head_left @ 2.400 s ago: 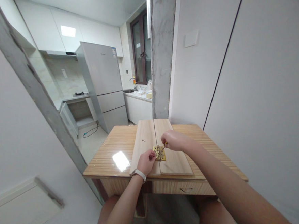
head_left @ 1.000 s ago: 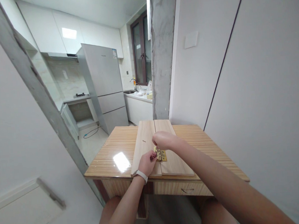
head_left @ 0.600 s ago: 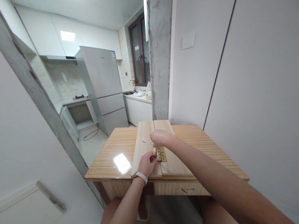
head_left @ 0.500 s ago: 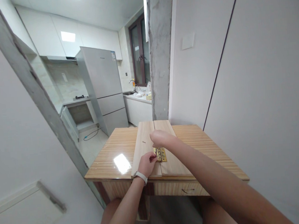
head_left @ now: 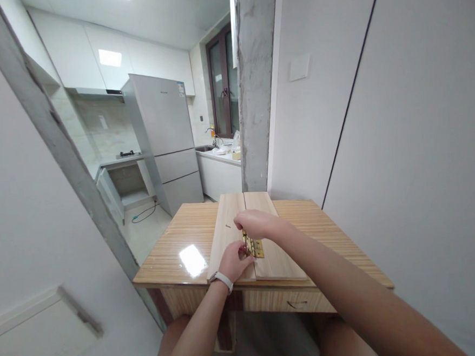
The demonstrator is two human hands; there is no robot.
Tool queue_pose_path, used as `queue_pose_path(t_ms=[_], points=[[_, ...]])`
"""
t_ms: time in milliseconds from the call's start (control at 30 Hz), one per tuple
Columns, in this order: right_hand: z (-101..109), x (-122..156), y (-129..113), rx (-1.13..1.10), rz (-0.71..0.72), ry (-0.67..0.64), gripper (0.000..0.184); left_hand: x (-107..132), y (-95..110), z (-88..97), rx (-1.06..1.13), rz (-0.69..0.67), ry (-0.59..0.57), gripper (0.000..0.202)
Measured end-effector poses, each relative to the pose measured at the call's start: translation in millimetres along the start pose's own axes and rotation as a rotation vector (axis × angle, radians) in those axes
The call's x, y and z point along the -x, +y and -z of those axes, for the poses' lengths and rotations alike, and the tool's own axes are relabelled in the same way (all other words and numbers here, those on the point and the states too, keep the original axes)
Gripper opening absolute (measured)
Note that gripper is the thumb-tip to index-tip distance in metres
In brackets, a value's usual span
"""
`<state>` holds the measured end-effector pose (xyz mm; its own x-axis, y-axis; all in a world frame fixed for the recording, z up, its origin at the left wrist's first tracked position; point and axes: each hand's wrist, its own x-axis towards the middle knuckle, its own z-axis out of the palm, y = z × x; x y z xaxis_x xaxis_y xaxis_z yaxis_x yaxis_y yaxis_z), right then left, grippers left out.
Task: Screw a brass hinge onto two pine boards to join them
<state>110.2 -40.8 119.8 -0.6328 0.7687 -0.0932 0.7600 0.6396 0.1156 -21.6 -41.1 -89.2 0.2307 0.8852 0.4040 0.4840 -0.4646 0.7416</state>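
Two pale wooden boards lie side by side, the left board (head_left: 224, 249) and the right board (head_left: 282, 261). A brass hinge (head_left: 259, 248) spans the seam between them, with several screws showing on its right leaf. My left hand (head_left: 232, 261) has thumb and fingers curled at the hinge's left leaf; anything small between the fingertips is hidden. Just above, my right hand (head_left: 253, 223) is closed in a fist over what looks like a screwdriver (head_left: 245, 239), only its thin shaft showing, pointing down to the left leaf. A loose screw (head_left: 228, 226) lies on the left board.
The boards rest on a wood-grain table (head_left: 165, 253) with a drawer handle (head_left: 297, 304) at its front. Beyond stand a grey fridge (head_left: 170, 117) and a counter with a sink (head_left: 205, 148). A white wall (head_left: 401, 134) rises on the right.
My right hand has shifted slightly left and turned at the wrist, still in a fist. My left thumb and fingers have moved a little along the hinge's left leaf.
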Motion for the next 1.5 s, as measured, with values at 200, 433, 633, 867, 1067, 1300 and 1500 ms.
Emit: queue_pose_path(t_ms=[200, 433, 633, 867, 1067, 1300, 1500], points=[[-0.5, -1.1, 1.2, 0.016, -0.032, -0.026, 0.027, 0.1, -3.2, 0.0, -0.073, -0.041, 0.028, 0.034], [-7.5, -4.3, 4.0, 0.032, -0.157, -0.006, 0.034, -1.5, -9.1, 0.0, -0.078, -0.041, 0.01, 0.026], [-14.8, 0.8, 8.7, 0.017, -0.101, 0.032, 0.033, -1.8, -8.1, 5.7, -0.13, -0.011, -0.066, 0.06], [-8.4, 5.4, 8.7, 0.014, -0.07, -0.002, 0.028, -4.5, 1.0, 23.9, -0.35, -0.112, -0.196, 0.08], [-10.7, 3.6, 9.8, 0.077, -0.04, 0.015, 0.022, 3.0, 6.1, 21.5, -0.499, -0.107, -0.206, 0.087], [-13.3, 4.0, 6.7, 0.05, -0.017, 0.001, 0.025, 3.6, 10.8, 20.2, -0.538, -0.056, -0.258, 0.093], [-12.5, -0.5, 3.8, 0.052, -0.071, -0.006, 0.022, 4.0, 13.9, 21.6, -0.552, -0.052, -0.256, 0.093]])
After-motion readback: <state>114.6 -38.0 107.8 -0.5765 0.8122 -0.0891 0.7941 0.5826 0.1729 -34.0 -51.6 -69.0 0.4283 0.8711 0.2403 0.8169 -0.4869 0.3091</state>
